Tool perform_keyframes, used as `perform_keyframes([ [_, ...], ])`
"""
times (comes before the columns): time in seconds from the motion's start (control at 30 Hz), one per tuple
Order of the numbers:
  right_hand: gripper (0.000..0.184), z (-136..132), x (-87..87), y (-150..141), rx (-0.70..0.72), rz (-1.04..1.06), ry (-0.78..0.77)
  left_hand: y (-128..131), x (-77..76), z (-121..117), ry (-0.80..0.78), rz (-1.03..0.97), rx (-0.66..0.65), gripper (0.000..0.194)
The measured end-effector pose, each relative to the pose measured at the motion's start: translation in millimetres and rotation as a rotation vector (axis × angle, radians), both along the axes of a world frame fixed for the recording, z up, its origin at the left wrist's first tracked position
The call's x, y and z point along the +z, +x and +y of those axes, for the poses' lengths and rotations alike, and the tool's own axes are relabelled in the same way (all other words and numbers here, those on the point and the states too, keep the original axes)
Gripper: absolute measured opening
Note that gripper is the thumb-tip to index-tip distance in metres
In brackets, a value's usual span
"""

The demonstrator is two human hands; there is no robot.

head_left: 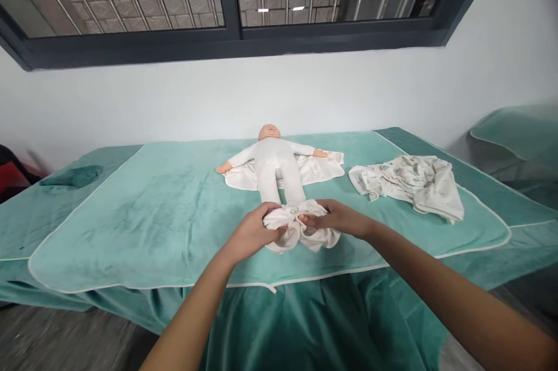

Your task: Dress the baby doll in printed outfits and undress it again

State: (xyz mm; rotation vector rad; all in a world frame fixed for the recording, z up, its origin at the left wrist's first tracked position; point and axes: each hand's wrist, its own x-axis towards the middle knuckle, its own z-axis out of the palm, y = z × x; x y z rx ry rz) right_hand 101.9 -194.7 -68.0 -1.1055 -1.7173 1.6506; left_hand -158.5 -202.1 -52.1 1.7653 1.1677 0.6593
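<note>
A baby doll (274, 157) with a white cloth body lies on its back, head toward the wall and arms spread. White baby pants (293, 215), bunched up with a small print, cover the ends of its legs. My left hand (257, 230) grips their left side, thumb and fingers closed on the fabric. On the other side, my right hand (337, 218) pinches the fabric near the middle. The doll's feet are hidden in or behind the pants. Under its back and arms a white garment (322, 168) is spread out.
A crumpled white printed garment (410, 182) lies to the right of the doll. Beneath everything is a light green blanket (131, 214) with white piping, over a darker green cover (305, 324). A green pillow (518, 132) is at far right; a barred window (235, 45) is behind.
</note>
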Motion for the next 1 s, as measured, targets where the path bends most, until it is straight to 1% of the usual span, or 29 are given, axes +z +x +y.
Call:
perform_keyframes([
  [0.07, 0.042, -4.0, 3.7, 4.0, 0.086, 0.055, -0.088, -1.8, 6.2, -3.0, -0.052, -0.063, -0.064, 0.045],
  [0.13, 0.041, -5.8, 6.8, 5.4, 0.125, 0.129, -0.120, -4.4, 13.2, -2.8, -0.079, -0.122, -0.086, 0.043],
  [0.23, 0.041, -2.9, 16.8, 1.3, 0.076, 0.229, -0.033, -10.8, 26.7, 1.9, -0.083, -0.192, -0.071, 0.044],
  [0.27, 0.041, -0.9, 22.8, -1.1, 0.053, 0.232, 0.015, -13.9, 32.5, 3.8, -0.092, -0.210, -0.092, 0.047],
  [0.3, 0.041, 1.2, 30.4, -3.6, 0.038, 0.211, 0.071, -17.4, 39.0, 5.4, -0.112, -0.215, -0.143, 0.050],
  [0.37, 0.035, 3.6, 49.3, -8.3, 0.060, 0.079, 0.208, -24.5, 53.9, 7.5, -0.180, -0.152, -0.320, 0.053],
  [0.43, 0.026, 2.0, 70.5, -12.6, 0.165, -0.153, 0.366, -29.6, 70.3, 7.4, -0.230, 0.006, -0.524, 0.054],
  [0.47, 0.022, -0.4, 80.5, -14.8, 0.236, -0.291, 0.446, -30.6, 78.3, 6.6, -0.230, 0.096, -0.595, 0.053],
  [0.5, 0.019, -3.6, 89.6, -17.2, 0.310, -0.429, 0.524, -30.4, 85.7, 5.4, -0.218, 0.188, -0.644, 0.053],
  [0.57, 0.013, -11.3, 103.9, -22.5, 0.446, -0.667, 0.662, -27.0, 97.6, 2.3, -0.182, 0.353, -0.689, 0.053],
  [0.63, 0.009, -18.2, 113.3, -27.2, 0.547, -0.818, 0.756, -22.3, 104.8, -0.7, -0.165, 0.483, -0.718, 0.052],
  [0.67, 0.009, -20.7, 116.9, -28.8, 0.582, -0.856, 0.774, -20.6, 106.9, -1.9, -0.160, 0.526, -0.737, 0.051],
  [0.73, 0.014, -24.0, 123.6, -29.9, 0.615, -0.872, 0.745, -20.2, 108.6, -3.1, -0.135, 0.545, -0.759, 0.045],
  [0.8, 0.027, -25.7, 131.3, -28.3, 0.616, -0.835, 0.638, -24.0, 108.4, -2.7, -0.111, 0.487, -0.763, 0.041],
  [0.9, 0.045, -28.0, 144.0, -24.5, 0.594, -0.718, 0.410, -32.9, 106.5, -0.2, -0.106, 0.311, -0.749, 0.035],
  [0.97, 0.049, -29.6, 150.0, -23.0, 0.574, -0.616, 0.282, -36.4, 104.7, 0.9, -0.134, 0.143, -0.706, 0.028],
  [1.0, 0.049, -30.0, 151.5, -22.6, 0.561, -0.558, 0.241, -36.6, 103.9, 0.9, -0.145, 0.060, -0.661, 0.025],
])
